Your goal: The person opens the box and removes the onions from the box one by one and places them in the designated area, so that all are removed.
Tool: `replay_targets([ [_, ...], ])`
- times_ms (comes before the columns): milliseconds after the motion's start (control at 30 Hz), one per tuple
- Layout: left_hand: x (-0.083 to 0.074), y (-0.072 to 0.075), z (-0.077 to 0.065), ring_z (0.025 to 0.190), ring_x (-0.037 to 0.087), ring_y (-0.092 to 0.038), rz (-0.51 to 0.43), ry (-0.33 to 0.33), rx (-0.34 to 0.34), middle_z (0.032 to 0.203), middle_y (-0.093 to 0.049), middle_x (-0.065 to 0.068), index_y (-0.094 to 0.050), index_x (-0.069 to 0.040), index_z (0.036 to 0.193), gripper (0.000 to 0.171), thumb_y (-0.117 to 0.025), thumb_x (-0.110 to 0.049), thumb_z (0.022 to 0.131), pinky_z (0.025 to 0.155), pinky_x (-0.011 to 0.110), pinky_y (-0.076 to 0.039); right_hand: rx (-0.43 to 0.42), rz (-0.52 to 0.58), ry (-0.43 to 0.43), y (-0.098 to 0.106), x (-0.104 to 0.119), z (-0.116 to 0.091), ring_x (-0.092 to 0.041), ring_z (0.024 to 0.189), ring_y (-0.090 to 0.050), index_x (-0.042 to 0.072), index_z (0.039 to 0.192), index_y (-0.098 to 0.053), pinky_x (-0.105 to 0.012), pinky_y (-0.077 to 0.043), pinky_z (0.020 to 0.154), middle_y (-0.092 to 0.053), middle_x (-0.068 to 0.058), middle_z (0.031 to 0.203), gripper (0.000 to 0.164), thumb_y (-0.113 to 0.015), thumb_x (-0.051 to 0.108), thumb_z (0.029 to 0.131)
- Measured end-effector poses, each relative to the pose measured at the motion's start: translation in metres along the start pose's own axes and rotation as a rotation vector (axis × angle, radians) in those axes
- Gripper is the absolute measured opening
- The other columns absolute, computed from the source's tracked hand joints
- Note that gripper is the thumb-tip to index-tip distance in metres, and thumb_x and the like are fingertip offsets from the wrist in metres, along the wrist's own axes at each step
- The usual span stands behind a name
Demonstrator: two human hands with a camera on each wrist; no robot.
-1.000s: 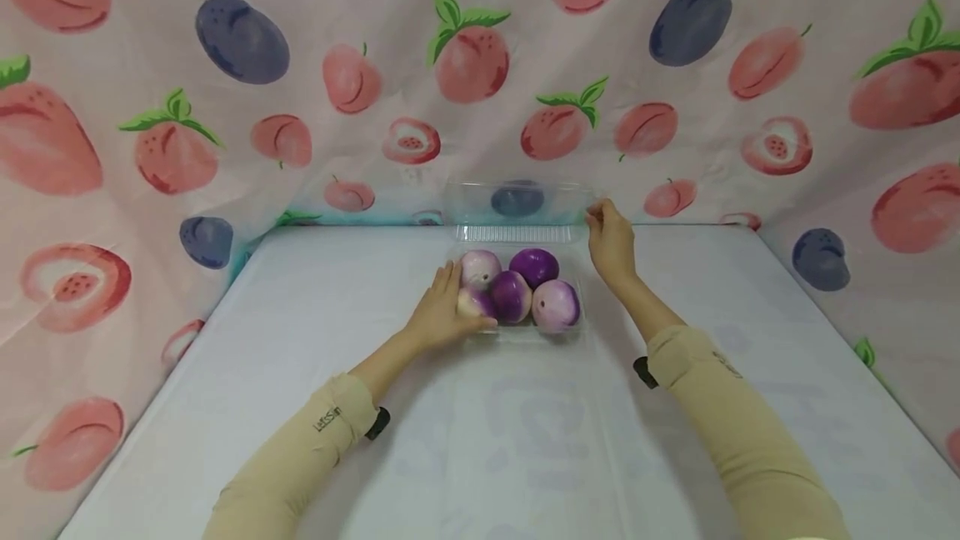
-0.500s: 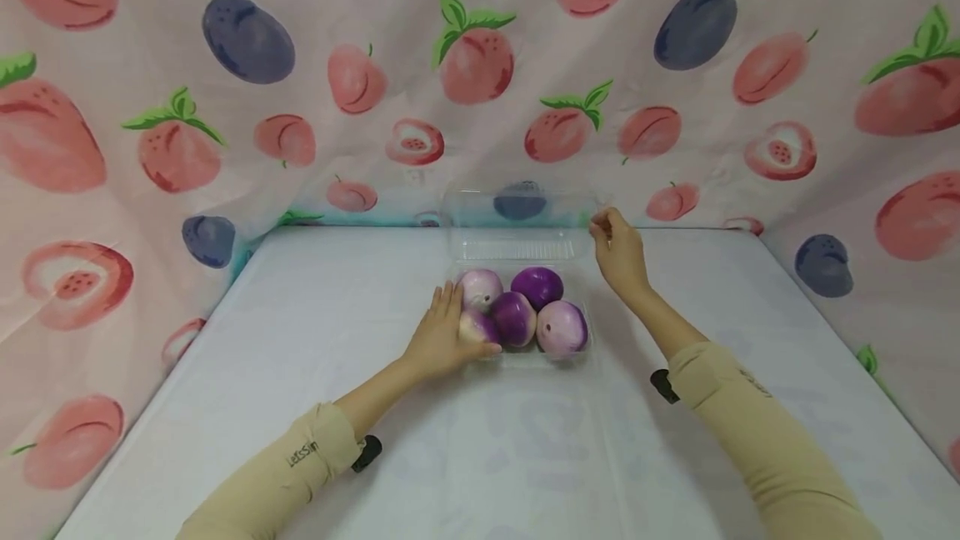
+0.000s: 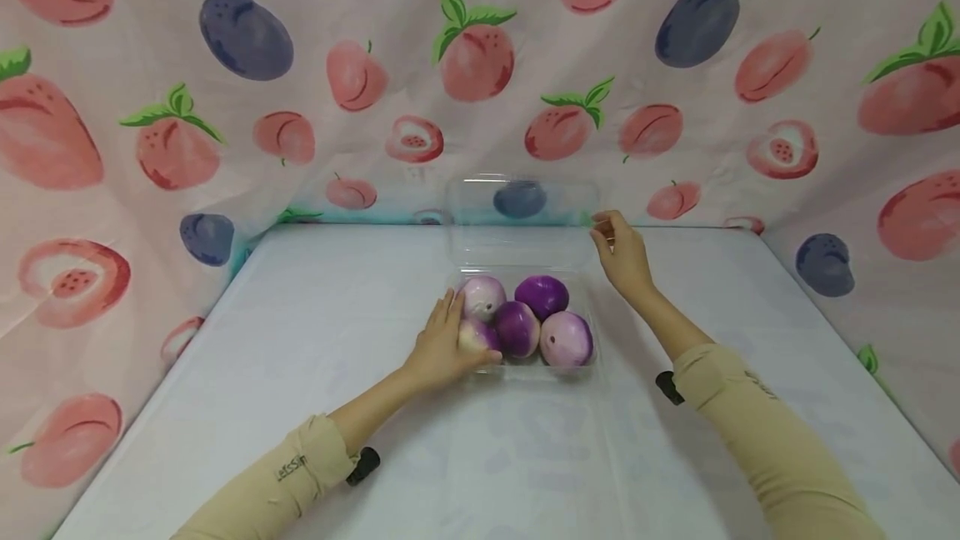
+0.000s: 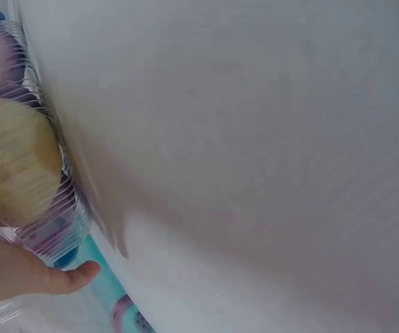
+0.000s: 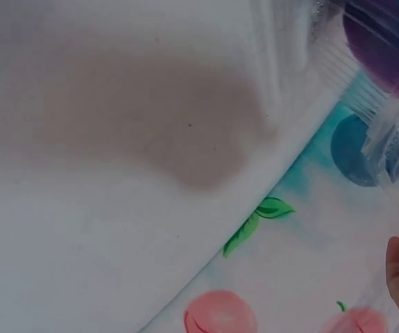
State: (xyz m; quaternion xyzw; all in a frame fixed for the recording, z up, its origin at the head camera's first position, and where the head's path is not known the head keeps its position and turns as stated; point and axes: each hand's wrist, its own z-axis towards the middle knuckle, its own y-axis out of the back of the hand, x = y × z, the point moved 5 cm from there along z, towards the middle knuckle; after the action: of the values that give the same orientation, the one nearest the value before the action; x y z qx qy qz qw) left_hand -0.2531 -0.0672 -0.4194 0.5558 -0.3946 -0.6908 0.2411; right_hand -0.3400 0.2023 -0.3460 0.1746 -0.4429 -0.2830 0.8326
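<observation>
A clear plastic clamshell box [image 3: 525,368] stands on the table with its lid [image 3: 480,223] raised at the back. Several round purple-and-white vegetables [image 3: 517,329] lie in the box; their exact kind is unclear. My left hand [image 3: 444,347] rests against the box's left side, fingers stretched along the wall and thumb at the front. In the left wrist view a straight finger of the left hand [image 4: 39,274] shows beside the box's ribbed wall [image 4: 60,187]. At the lid's right edge, my right hand [image 3: 622,255] pinches the rim between bent fingers and thumb.
A white cover lies over the table [image 3: 300,340]. Just behind the lid rises a fruit-printed cloth [image 3: 480,132], which also encloses both sides. Dark wrist devices, such as the left one [image 3: 364,467], sit below the rolled sleeves.
The box with its vegetables has slid toward me, and my left hand has come along with it. The lid stays raised, with my right hand at its right edge throughout.
</observation>
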Motion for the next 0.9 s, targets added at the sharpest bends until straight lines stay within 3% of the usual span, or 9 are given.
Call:
replay_targets([
  [233, 0.000, -0.002, 0.001, 0.145, 0.040, -0.006, -0.034, 0.027, -0.028, 0.158, -0.012, 0.019, -0.014, -0.005, 0.151, 0.114, -0.076, -0.056, 0.070, 0.108, 0.065, -0.020, 0.037, -0.073, -0.065, -0.015, -0.010, 0.002, -0.039, 0.085, -0.065, -0.005, 0.128, -0.043, -0.047, -0.052, 0.072, -0.063, -0.026, 0.096, 0.037, -0.054, 0.001, 0.093],
  [400, 0.002, -0.004, 0.002, 0.145, 0.040, 0.001, -0.082, 0.016, 0.020, 0.158, -0.005, 0.021, -0.009, -0.003, 0.151, 0.118, -0.078, -0.052, 0.069, 0.112, 0.064, -0.008, 0.103, -0.144, -0.072, -0.024, -0.017, 0.006, -0.035, 0.076, -0.059, -0.009, 0.141, -0.027, -0.043, -0.048, 0.067, -0.059, -0.024, 0.090, 0.053, -0.050, -0.002, 0.093],
  [567, 0.005, -0.005, -0.001, 0.145, 0.040, 0.008, -0.138, -0.001, 0.080, 0.157, 0.003, 0.022, -0.003, -0.004, 0.152, 0.123, -0.078, -0.054, 0.068, 0.111, 0.064, 0.002, 0.239, -0.163, -0.043, -0.034, -0.027, 0.005, -0.025, 0.069, -0.046, -0.014, 0.145, -0.001, -0.034, -0.040, 0.063, -0.049, -0.023, 0.096, 0.072, -0.046, -0.008, 0.089],
  [767, 0.008, 0.000, -0.003, 0.144, 0.040, 0.009, -0.193, -0.036, 0.175, 0.157, 0.010, 0.020, 0.003, 0.000, 0.150, 0.123, -0.078, -0.049, 0.071, 0.112, 0.062, -0.006, 0.291, -0.133, -0.054, -0.041, -0.034, 0.005, -0.022, 0.070, -0.041, -0.018, 0.143, -0.010, -0.030, -0.036, 0.064, -0.046, -0.024, 0.095, 0.067, -0.044, -0.010, 0.085],
  [900, 0.008, 0.004, -0.002, 0.145, 0.040, -0.002, -0.093, -0.062, 0.141, 0.158, 0.000, 0.022, -0.003, 0.004, 0.149, 0.121, -0.077, -0.050, 0.071, 0.115, 0.056, -0.013, 0.313, -0.145, -0.053, -0.044, -0.036, 0.008, -0.028, 0.076, -0.043, -0.022, 0.140, -0.013, -0.036, -0.040, 0.068, -0.047, -0.026, 0.093, 0.064, -0.043, -0.011, 0.085],
])
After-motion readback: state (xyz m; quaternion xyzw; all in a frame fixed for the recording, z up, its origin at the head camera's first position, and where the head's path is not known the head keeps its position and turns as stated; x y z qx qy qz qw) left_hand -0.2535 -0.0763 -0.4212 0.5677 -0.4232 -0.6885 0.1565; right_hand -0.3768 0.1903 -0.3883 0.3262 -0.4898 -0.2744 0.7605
